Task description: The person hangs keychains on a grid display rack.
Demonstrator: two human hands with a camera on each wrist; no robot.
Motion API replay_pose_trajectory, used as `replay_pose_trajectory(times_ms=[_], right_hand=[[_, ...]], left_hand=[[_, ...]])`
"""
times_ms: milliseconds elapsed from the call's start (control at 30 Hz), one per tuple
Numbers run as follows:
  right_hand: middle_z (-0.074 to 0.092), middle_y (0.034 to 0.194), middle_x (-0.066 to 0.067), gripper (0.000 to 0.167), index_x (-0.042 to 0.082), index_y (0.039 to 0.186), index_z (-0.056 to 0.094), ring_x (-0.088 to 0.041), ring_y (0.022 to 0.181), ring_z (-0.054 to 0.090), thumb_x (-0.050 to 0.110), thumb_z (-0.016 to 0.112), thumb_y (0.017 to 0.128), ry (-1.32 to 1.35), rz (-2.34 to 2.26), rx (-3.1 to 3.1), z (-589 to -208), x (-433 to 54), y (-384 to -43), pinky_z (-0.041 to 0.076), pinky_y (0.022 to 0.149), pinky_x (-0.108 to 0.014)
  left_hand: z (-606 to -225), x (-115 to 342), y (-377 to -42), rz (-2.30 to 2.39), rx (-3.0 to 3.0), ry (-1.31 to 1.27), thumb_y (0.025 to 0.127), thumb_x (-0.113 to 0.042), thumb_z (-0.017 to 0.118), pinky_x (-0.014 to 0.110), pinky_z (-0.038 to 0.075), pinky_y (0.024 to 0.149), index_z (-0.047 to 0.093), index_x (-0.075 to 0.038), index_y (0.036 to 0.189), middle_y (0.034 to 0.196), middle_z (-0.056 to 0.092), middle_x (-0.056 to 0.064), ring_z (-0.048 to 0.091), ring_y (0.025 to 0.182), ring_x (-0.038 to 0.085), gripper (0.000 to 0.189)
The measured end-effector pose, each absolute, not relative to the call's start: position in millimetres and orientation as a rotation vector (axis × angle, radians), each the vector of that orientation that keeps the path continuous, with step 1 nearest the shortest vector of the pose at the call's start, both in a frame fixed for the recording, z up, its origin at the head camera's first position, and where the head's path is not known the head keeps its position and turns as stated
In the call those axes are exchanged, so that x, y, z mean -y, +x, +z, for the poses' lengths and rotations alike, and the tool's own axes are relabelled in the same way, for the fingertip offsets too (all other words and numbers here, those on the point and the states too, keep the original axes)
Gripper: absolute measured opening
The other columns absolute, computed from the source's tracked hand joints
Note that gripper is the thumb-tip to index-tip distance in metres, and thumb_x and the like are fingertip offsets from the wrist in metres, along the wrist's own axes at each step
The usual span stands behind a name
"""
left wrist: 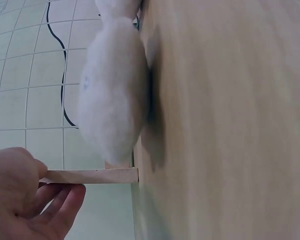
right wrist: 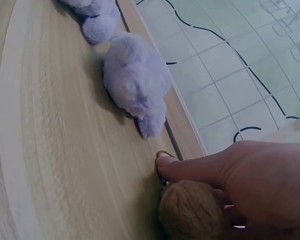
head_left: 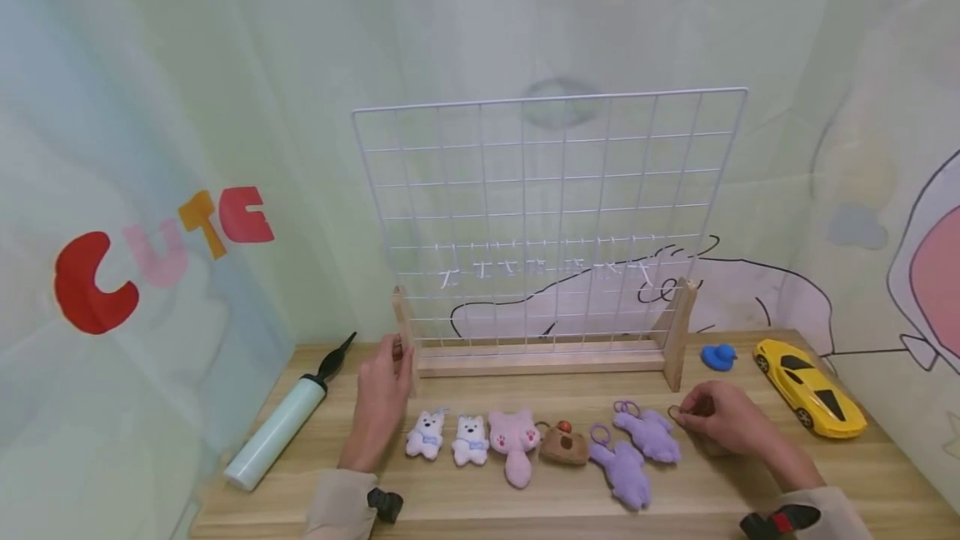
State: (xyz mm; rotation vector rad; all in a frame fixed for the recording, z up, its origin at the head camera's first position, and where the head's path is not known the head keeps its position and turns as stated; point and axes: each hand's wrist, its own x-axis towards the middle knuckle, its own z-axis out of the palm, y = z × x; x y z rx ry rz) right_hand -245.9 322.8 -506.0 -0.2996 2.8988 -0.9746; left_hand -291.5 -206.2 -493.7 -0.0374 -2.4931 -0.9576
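My left hand (head_left: pixel 382 382) grips the left wooden upright (head_left: pixel 402 313) of a white wire grid rack (head_left: pixel 543 215), thumb on one side and fingers on the other. To the right, my right hand (head_left: pixel 726 419) pinches the ring (right wrist: pixel 162 153) of a fuzzy brown plush keychain (right wrist: pixel 192 210), mostly hidden under that hand in the head view. Between the hands lie two white bear plush keychains (head_left: pixel 425 434), a pink plush keychain (head_left: pixel 514 444), a brown one with a red top (head_left: pixel 564 445) and two purple plush keychains (head_left: pixel 621 473).
White hooks (head_left: pixel 536 265) hang in a row across the grid's lower part. A mint hand pump (head_left: pixel 277 436) lies at the table's left. At the right are a blue rubber duck (head_left: pixel 718 357) and a yellow toy car (head_left: pixel 810 390). A printed cloth hangs behind.
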Motion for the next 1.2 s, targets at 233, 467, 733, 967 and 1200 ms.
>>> replay_pose_trajectory(times_ms=[233, 467, 733, 967, 1200], right_hand=[[0.07, 0.083, 0.005, 0.014, 0.014, 0.09, 0.072, -0.001, 0.076, 0.059, 0.02, 0.082, 0.096, -0.443, -1.043, -2.853, -507.7, -322.8, -245.0, 0.051, 0.067, -0.02], [0.077, 0.089, 0.004, 0.01, 0.016, 0.093, 0.076, -0.006, 0.084, 0.068, 0.021, 0.083, 0.096, -0.331, -1.14, -2.942, -502.4, -314.0, -245.5, 0.059, 0.074, -0.021], [0.082, 0.105, -0.003, 0.015, 0.015, 0.104, 0.079, -0.015, 0.101, 0.075, 0.03, 0.081, 0.1, -0.211, -1.391, -2.994, -485.5, -303.2, -247.0, 0.061, 0.084, -0.02], [0.08, 0.107, 0.002, 0.028, 0.013, 0.115, 0.077, -0.005, 0.095, 0.072, 0.038, 0.076, 0.103, -0.229, -1.672, -2.976, -456.0, -286.3, -243.3, 0.061, 0.08, -0.018], [0.076, 0.107, 0.011, 0.027, 0.007, 0.12, 0.072, -0.008, 0.099, 0.07, 0.03, 0.072, 0.106, -0.33, -1.92, -2.829, -430.9, -268.6, -244.5, 0.059, 0.088, -0.015]], left_hand=[[-495.9, 202.5, -292.6, -0.968, 2.484, -0.011, 0.111, -0.014, 0.062, 0.049, 0.069, 0.086, 0.061, 0.003, 0.129, 0.121, 0.075, 0.028, 0.079, 0.108, 0.041, 0.025], [-495.5, 202.6, -293.6, -0.978, 2.503, 0.002, 0.111, -0.017, 0.063, 0.05, 0.069, 0.09, 0.061, 0.0, 0.131, 0.123, 0.075, 0.026, 0.078, 0.111, 0.039, 0.027], [-495.4, 205.8, -291.6, -0.911, 2.525, 0.039, 0.112, -0.022, 0.063, 0.051, 0.069, 0.086, 0.061, -0.002, 0.133, 0.122, 0.076, 0.024, 0.079, 0.106, 0.037, 0.029], [-494.3, 207.8, -289.1, -0.905, 2.541, 0.06, 0.112, -0.023, 0.063, 0.051, 0.07, 0.085, 0.06, -0.004, 0.134, 0.123, 0.075, 0.023, 0.079, 0.105, 0.037, 0.03], [-496.2, 206.0, -290.7, -0.879, 2.527, 0.049, 0.111, -0.024, 0.064, 0.05, 0.07, 0.083, 0.062, -0.005, 0.132, 0.121, 0.077, 0.021, 0.079, 0.103, 0.035, 0.028]])
